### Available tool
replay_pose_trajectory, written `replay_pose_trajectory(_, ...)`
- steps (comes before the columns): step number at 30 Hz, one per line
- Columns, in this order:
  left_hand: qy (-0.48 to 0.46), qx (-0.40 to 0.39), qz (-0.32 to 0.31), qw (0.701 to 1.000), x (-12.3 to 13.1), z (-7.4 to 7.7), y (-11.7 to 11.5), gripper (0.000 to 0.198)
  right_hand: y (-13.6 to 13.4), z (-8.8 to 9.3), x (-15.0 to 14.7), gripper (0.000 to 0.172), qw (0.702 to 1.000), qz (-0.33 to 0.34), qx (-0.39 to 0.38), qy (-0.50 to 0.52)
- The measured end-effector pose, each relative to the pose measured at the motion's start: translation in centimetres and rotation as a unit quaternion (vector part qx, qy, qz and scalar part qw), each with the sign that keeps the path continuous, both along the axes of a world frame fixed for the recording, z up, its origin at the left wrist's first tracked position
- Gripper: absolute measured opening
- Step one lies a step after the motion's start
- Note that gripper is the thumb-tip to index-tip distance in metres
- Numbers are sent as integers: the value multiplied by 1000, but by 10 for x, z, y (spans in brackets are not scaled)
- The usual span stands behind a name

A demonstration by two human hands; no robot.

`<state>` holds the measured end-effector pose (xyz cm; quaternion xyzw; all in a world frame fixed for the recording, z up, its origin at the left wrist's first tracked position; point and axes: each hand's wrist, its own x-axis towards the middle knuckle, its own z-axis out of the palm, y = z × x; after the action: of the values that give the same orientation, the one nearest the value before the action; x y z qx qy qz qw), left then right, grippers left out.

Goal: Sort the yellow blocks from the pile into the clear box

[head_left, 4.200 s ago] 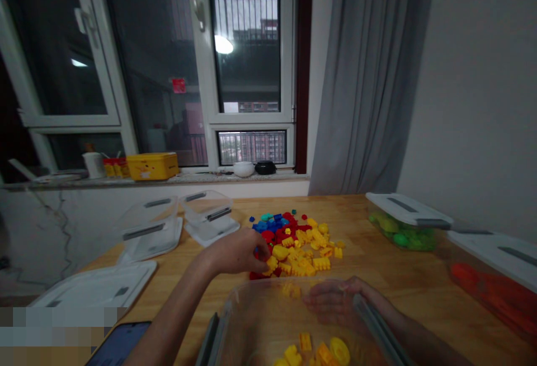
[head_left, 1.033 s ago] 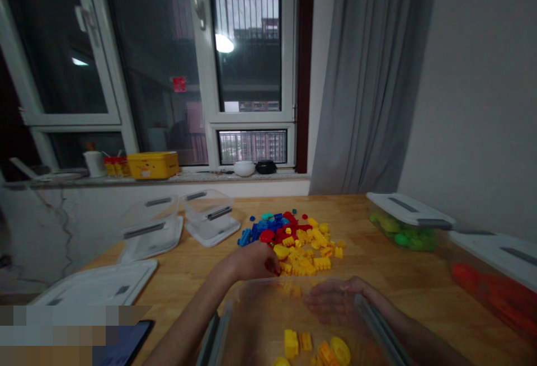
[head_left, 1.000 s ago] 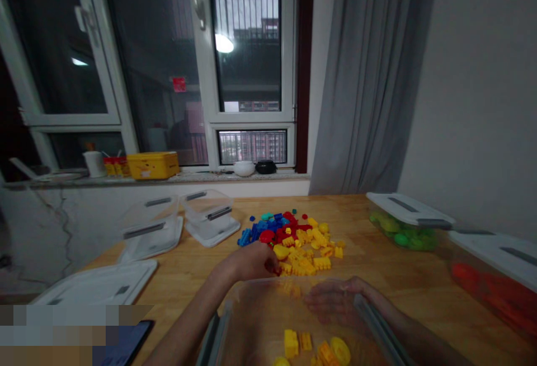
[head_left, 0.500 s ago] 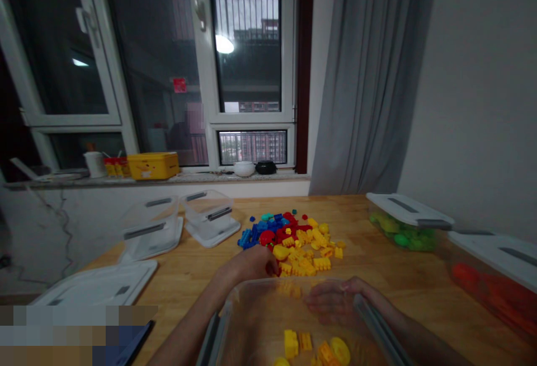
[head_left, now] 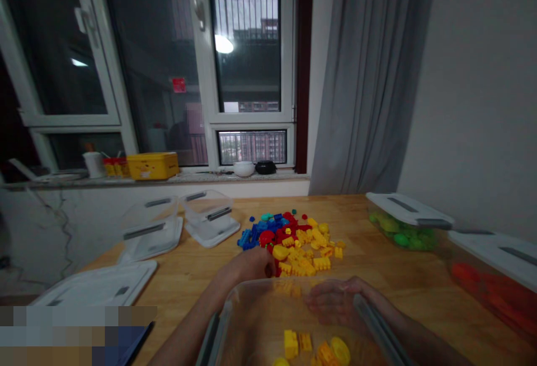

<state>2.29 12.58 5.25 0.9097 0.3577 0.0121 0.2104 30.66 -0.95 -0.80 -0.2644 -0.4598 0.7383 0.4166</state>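
Note:
At the near edge of a heap of toy bricks, my left hand is closed, its fingers curled downward beside red and yellow bricks. The fingertips are hidden, so what they hold is unclear. In front of me stands a clear plastic bin with grey side clips; several yellow bricks lie in it. My right hand is at the bin's far right corner, fingers stretched out flat and seen through the clear wall. Blue bricks and red bricks make up the heap's left and middle.
Lidded bins with green pieces and red pieces stand at the right. Two clear bins rest on white lids at the back left. Another white lid lies nearer. Beyond the wooden table are a windowsill and a grey curtain.
Hardly anything differs. My left hand has shifted very slightly left at the heap; my right hand and the bin stay in place.

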Motion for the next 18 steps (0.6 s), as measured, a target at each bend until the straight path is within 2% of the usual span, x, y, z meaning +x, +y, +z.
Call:
replay_pose_trajectory(5,12,9,-1,1000,-1,-1,0,25,4,-1,2,54,1000,17,-1,7)
replay_pose_trajectory(12,18,17,-13,1000,0,9,-5,25,-2,3,-1,53,1000,-8,-2,-15)
replay_pose_trajectory(18,22,41,-12,999,0,13,-4,33,-2,4,-1,54,1000,5,6,-5)
